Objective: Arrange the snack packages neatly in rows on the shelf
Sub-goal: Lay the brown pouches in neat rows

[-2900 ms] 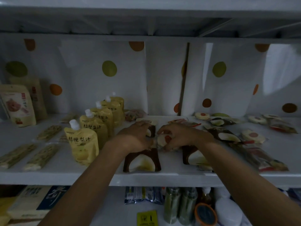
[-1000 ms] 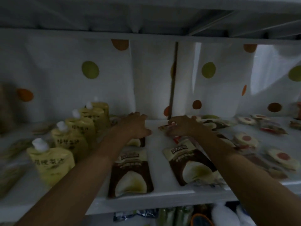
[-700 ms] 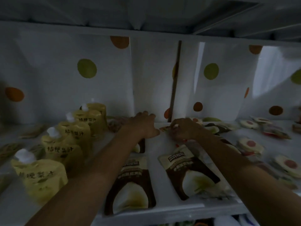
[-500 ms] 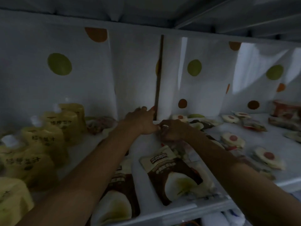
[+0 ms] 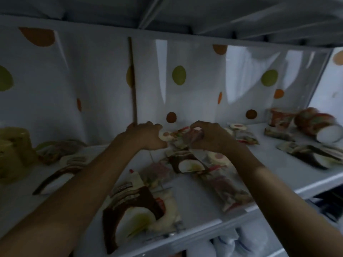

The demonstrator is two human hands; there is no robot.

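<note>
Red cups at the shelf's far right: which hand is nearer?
Right. The right hand, gripping a snack packet mid-shelf, is left of the red cups; the left hand, at the packet's other end, is farther left.

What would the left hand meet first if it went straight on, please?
Probably the small snack packet that the left hand and right hand hold between them; behind it, the dotted back wall. Depth is unclear.

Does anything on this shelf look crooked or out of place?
Yes. The front brown pouch lies skewed at the shelf edge, a cup far right lies tipped over, and packets between them overlap loosely.
</note>
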